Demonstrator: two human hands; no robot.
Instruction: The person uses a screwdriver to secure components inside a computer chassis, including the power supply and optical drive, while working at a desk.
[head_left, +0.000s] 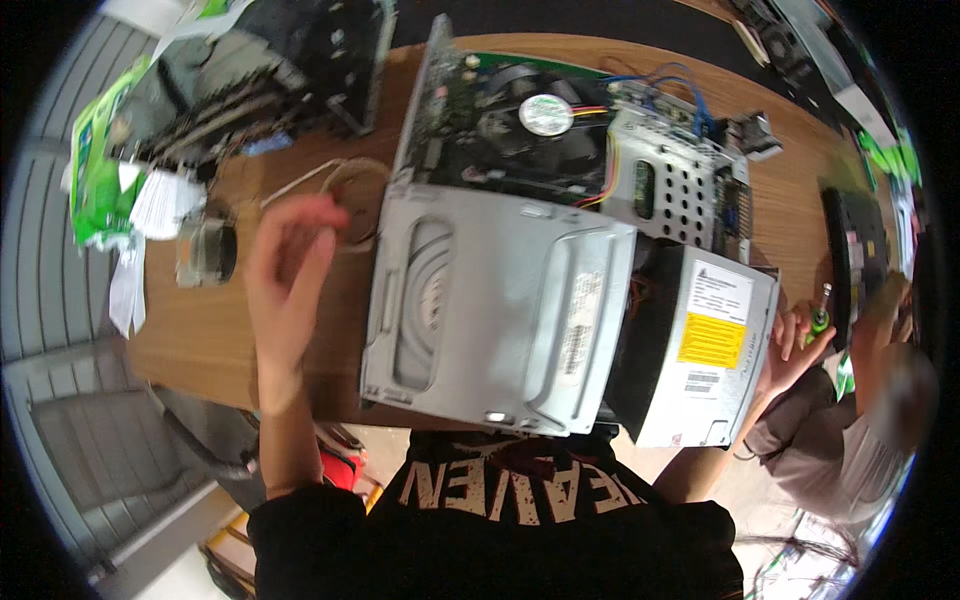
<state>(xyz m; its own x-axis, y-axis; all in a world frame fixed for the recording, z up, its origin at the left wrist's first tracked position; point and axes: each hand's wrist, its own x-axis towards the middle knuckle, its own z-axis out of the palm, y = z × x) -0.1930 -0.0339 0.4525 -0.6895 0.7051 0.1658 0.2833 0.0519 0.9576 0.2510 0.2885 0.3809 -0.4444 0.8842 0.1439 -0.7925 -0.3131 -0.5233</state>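
Note:
My left hand (285, 285) hovers over the wooden table, left of an opened desktop computer case (415, 110). Its fingers are loosely curled with the thumb apart, slightly blurred, and nothing shows in them. A silver metal drive-like unit (500, 300) with a pressed lid lies at the near side of the case. Right of it, a silver box (715, 350) with white and yellow labels sits tilted. Beyond that box's right side, my right hand (790, 350) is closed around a green-handled screwdriver (819, 321), its shaft pointing up. The box hides part of this hand.
Inside the case are a round fan (546, 115), a perforated metal bracket (668, 190) and blue cables (690, 90). Dark computer parts (270, 80) stand far left, near a small metal block (207, 252) and a pale cord (345, 165). At right, another person (840, 440) reaches toward a black device (855, 250).

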